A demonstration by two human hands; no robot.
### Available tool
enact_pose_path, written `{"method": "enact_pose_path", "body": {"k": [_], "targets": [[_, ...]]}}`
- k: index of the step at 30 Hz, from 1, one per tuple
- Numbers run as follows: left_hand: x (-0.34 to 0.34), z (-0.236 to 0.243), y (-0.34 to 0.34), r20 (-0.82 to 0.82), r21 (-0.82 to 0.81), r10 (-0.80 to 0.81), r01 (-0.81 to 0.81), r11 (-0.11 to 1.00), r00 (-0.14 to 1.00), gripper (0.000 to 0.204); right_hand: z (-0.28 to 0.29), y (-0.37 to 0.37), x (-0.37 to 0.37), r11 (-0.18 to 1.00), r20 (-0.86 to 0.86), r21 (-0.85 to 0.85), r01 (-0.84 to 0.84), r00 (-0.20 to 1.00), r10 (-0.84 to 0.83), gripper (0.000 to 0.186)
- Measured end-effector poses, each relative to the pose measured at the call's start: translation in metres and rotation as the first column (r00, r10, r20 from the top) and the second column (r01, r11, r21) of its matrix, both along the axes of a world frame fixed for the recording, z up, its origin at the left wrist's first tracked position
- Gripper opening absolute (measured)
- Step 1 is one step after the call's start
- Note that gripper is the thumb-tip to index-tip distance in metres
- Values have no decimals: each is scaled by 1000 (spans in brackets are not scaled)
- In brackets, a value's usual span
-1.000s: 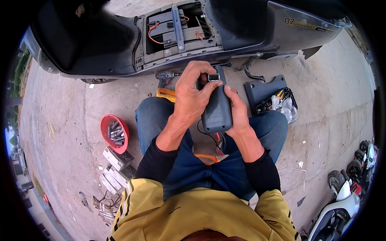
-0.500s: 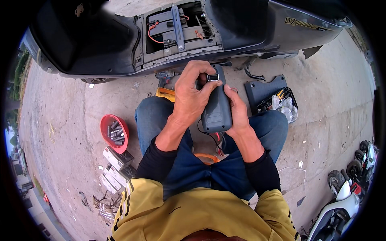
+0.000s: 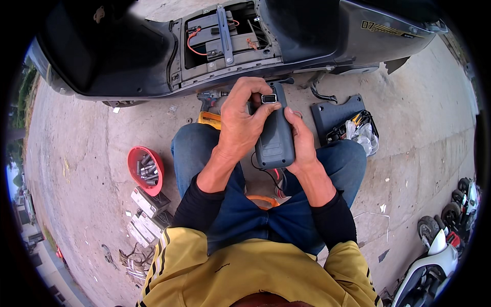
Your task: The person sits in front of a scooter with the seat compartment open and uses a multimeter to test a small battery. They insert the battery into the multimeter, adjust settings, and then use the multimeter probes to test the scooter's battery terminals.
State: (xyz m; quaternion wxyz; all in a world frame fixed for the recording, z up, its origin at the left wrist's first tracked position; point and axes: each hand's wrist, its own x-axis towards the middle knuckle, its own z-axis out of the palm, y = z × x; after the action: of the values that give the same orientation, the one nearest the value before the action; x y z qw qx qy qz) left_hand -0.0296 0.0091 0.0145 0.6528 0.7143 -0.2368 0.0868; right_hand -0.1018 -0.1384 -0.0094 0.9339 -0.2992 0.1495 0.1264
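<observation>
Between the knees (image 3: 196, 139), the left hand (image 3: 238, 116) pinches a small plug (image 3: 269, 99) over a grey box (image 3: 276, 138) the right hand (image 3: 303, 139) grips by its side, apparently an inspecting step, any next move calling for steadiness.

A pale-rimmed connector (image 3: 269, 99) overlaps the grey device (image 3: 274, 137).

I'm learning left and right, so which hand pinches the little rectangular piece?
The left hand: it pinches the rectangular piece, while the right hand holds the grey device.
</observation>
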Motion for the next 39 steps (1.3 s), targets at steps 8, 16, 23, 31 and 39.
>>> {"method": "enact_pose_path", "body": {"k": [8,16,23,31,39], "targets": [[1,-3,1,-12,-24,-11,11,1000,1000,37,4,1,0,1000,-7,-13,6,1000,-6,47],[0,-1,-1,-1,-31,-18,18,999,1000,37,5,1,0,999,-9,-37,26,1000,-26,46],[0,-1,0,20,-7,-8,8,1000,1000,36,3,0,0,999,-6,-43,24,1000,-24,44],[0,1,-1,7,8,4,-4,1000,1000,36,7,0,0,1000,6,29,9,1000,-10,26],[1,1,-1,5,26,10,-10,1000,1000,35,4,2,1,999,-22,-46,30,999,-31,43]]}}
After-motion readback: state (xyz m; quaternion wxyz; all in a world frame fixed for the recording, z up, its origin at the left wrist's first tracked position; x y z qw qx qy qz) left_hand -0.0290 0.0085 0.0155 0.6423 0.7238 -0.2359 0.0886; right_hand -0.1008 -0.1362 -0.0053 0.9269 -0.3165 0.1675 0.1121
